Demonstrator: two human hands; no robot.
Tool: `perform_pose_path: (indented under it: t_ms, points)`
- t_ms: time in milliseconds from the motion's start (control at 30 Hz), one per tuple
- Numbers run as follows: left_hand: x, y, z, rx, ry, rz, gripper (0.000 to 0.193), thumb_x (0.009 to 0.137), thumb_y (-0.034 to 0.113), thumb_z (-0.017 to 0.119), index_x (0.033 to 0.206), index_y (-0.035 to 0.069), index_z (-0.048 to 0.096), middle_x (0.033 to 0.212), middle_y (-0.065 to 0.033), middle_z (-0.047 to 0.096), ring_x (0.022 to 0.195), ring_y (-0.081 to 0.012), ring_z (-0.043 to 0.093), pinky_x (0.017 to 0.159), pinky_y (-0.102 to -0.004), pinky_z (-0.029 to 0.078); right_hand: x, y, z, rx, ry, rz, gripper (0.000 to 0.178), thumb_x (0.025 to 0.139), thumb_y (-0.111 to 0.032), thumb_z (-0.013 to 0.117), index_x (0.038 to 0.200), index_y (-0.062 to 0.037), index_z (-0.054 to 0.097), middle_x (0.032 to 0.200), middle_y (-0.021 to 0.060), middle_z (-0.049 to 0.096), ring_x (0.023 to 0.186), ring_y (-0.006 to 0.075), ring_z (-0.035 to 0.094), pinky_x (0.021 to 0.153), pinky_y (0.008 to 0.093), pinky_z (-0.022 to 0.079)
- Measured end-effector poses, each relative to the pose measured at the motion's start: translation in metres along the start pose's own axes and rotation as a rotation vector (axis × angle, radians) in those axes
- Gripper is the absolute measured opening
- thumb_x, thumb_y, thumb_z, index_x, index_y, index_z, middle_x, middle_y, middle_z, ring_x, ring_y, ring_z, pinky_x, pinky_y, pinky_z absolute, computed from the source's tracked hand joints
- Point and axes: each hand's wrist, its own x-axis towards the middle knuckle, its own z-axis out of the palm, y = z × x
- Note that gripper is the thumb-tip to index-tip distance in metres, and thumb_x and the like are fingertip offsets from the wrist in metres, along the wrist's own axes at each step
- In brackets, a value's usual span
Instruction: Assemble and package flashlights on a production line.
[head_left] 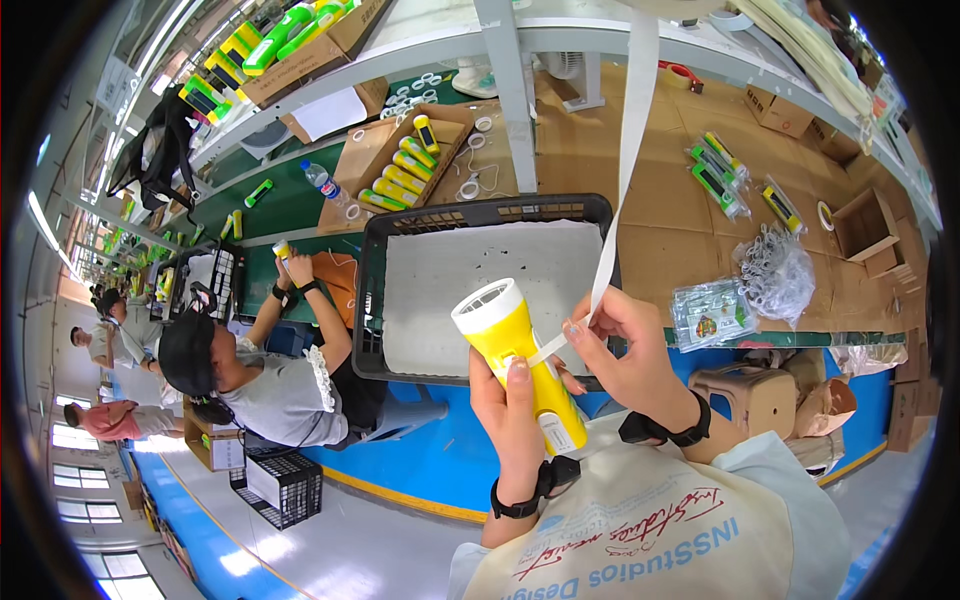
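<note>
A yellow flashlight [552, 395] with a white head lies tilted in my left hand [510, 405], whose fingers wrap round its body with the thumb on the upper side. My right hand [625, 345] pinches a white ribbon [622, 190] that hangs down from above. The ribbon's lower end reaches the flashlight's side beside my left thumb. Behind my hands stands a black crate [375, 285] lined with a white sheet [500, 255].
Left of me a co-worker [270, 380] handles a small flashlight. Beyond the crate is a carton [440, 125] of yellow flashlights. On the right lie bagged flashlights [718, 175], a bag of white cords [778, 275] and flat packets [712, 315]. A beige stool [745, 395] stands below.
</note>
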Motion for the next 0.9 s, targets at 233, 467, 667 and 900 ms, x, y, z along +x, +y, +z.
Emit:
perform_pose_path:
  t_ms: [233,467,667,900]
  points:
    - [0.009,-0.012,-0.003,0.151,0.036,0.0,0.024,0.089,0.001,0.049,0.112,-0.001,0.04,0.081,-0.0112,0.059,0.06,-0.0172,0.061,0.056,-0.0301,0.052,-0.002,-0.003,-0.007,-0.047,0.001,-0.112,0.009,0.085,-0.005,0.06,0.081,-0.0012,0.053,0.071,0.0033,0.058,0.056,0.0043,0.055,0.051,0.0196,0.043]
    - [0.025,-0.03,0.017,0.122,-0.034,-0.077,0.024,0.09,0.005,0.053,0.111,0.001,0.041,0.08,-0.0088,0.058,0.058,-0.0137,0.059,0.053,-0.0269,0.05,0.006,0.007,-0.029,-0.427,-0.031,-0.306,0.01,0.079,-0.004,0.062,0.085,-0.0044,0.055,0.07,0.0094,0.056,0.053,0.0263,0.054,0.047,0.0324,0.041]
    - [0.041,-0.044,0.036,0.156,-0.097,-0.103,0.024,0.089,0.005,0.055,0.109,0.002,0.042,0.077,-0.0081,0.058,0.057,-0.0134,0.059,0.053,-0.0272,0.05,0.017,0.003,-0.058,-0.585,-0.038,-0.449,0.012,0.075,-0.002,0.064,0.082,-0.0052,0.055,0.068,0.0082,0.054,0.052,0.0257,0.053,0.046,0.0327,0.041]
    - [0.103,-0.15,0.054,0.328,0.029,-0.387,0.023,0.087,0.014,0.062,0.097,0.001,0.047,0.073,-0.0091,0.058,0.053,-0.0158,0.059,0.049,-0.0279,0.046,0.017,-0.014,-0.102,-0.482,-0.222,-0.648,0.011,0.072,-0.001,0.065,0.078,-0.0052,0.057,0.07,0.0078,0.059,0.055,0.022,0.056,0.049,0.0288,0.044]
